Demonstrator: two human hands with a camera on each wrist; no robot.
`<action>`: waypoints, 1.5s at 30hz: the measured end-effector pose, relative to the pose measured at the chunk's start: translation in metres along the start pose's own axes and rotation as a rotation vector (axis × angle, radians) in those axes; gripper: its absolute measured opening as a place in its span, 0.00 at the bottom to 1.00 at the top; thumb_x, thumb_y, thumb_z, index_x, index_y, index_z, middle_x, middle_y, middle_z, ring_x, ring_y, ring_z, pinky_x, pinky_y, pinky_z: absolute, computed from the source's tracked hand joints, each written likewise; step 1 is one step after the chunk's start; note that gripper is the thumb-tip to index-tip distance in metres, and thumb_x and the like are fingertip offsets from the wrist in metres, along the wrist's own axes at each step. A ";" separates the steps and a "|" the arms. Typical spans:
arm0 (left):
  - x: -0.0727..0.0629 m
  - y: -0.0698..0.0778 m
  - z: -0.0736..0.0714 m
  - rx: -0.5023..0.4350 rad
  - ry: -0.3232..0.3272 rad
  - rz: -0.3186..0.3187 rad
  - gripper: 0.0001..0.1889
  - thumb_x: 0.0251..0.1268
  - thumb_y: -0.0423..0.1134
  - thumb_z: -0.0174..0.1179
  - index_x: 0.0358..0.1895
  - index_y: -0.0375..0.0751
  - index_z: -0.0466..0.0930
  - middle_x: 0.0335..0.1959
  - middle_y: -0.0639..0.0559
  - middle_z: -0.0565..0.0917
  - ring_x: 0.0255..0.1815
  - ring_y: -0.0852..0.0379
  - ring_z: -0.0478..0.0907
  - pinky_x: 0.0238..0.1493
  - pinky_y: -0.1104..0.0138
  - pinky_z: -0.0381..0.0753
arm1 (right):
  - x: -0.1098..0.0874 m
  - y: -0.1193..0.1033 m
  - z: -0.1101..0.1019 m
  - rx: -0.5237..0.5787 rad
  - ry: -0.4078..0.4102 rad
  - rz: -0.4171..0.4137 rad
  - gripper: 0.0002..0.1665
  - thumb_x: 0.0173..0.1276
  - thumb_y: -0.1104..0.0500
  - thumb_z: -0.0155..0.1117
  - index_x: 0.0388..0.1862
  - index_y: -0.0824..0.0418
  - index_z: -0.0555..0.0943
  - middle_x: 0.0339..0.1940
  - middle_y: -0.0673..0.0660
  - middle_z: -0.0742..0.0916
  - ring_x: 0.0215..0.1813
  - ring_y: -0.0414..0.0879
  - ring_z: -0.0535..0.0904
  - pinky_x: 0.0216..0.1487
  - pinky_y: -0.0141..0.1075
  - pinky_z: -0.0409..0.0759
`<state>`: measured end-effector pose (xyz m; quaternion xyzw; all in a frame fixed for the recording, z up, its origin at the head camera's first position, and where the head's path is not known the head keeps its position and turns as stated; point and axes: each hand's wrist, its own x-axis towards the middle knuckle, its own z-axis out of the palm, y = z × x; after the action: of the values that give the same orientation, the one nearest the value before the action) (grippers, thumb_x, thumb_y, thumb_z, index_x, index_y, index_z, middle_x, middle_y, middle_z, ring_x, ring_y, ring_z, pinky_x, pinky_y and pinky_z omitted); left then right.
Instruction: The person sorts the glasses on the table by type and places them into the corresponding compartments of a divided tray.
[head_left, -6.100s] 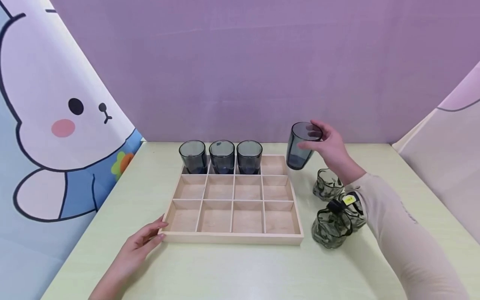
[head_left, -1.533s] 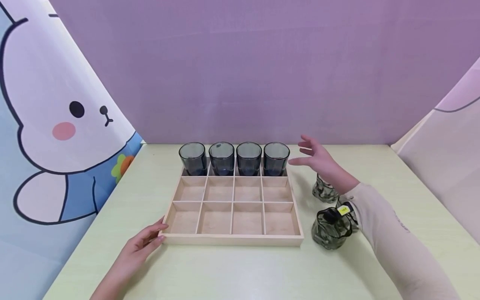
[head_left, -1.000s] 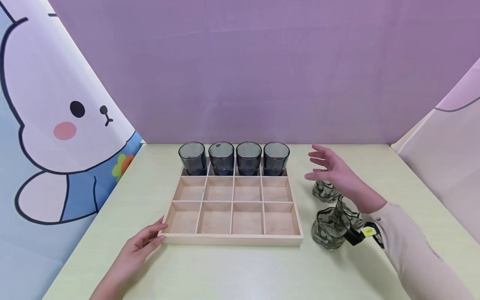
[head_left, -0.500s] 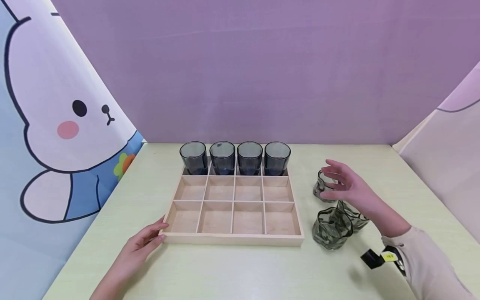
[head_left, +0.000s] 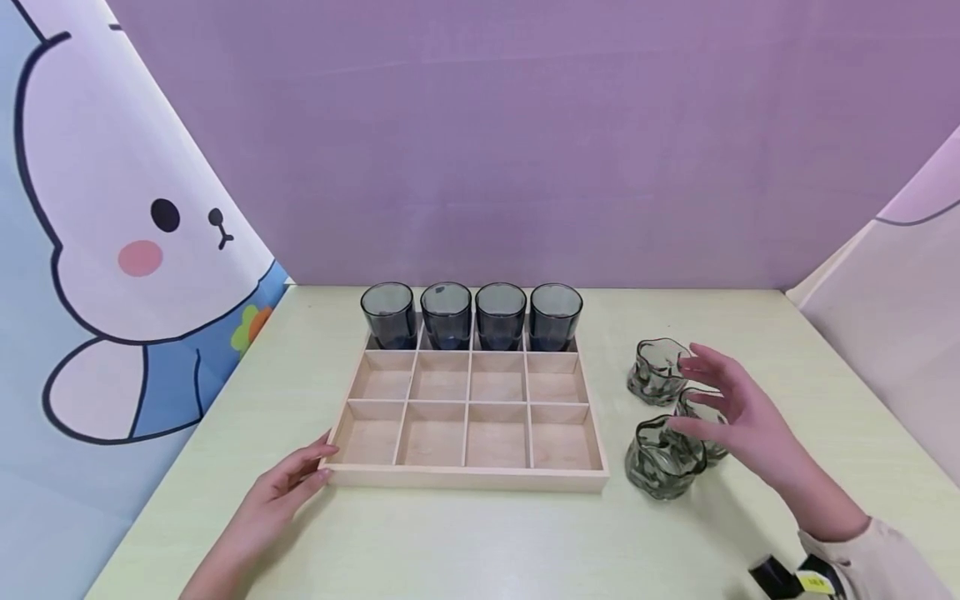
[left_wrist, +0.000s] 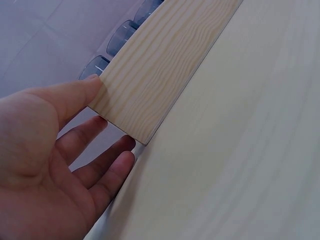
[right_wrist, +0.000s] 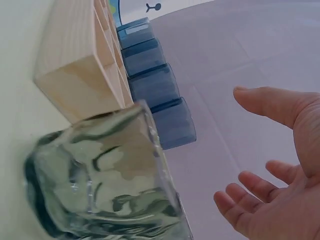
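A divided wooden tray (head_left: 465, 477) lies on the table, with a row of smoked-glass tumblers (head_left: 500, 321) standing in its back compartments. My left hand (head_left: 285, 483) holds the tray's front left corner between thumb and fingers; the left wrist view shows the fingertips (left_wrist: 127, 142) at the side wall. To the tray's right stand three short, wavy glasses: a rear one (head_left: 656, 379), a front one (head_left: 663, 462) and a middle one (head_left: 716, 452) partly hidden. Above the middle glass my right hand (head_left: 742, 425) is spread, thumb apart from the fingers, holding nothing.
The tray's middle row (head_left: 497, 379) and front row hold no glasses. A purple cloth backdrop (head_left: 525, 150) rises behind the table, with a cartoon-printed cloth (head_left: 112, 208) at left. A black device with a yellow label (head_left: 813, 582) sits at the right wrist.
The fourth tumbler, held by my right hand earlier, now stands in the back right compartment. That hand has let go and moved right and nearer, over the wavy glasses. The left hand stays put.
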<state>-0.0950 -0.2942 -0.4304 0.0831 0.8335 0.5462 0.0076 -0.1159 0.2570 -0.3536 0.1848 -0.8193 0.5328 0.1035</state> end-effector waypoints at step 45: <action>0.001 -0.001 -0.001 0.048 -0.002 -0.053 0.17 0.74 0.35 0.58 0.62 0.36 0.78 0.73 0.37 0.65 0.56 0.78 0.70 0.51 0.78 0.75 | -0.038 0.006 0.043 -0.343 0.065 -0.011 0.58 0.39 0.69 0.85 0.70 0.74 0.64 0.58 0.69 0.78 0.58 0.32 0.68 0.55 0.13 0.64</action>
<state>-0.0966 -0.2955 -0.4302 0.0616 0.8483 0.5255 0.0207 -0.0829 0.2271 -0.3903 0.1519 -0.8933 0.3904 0.1628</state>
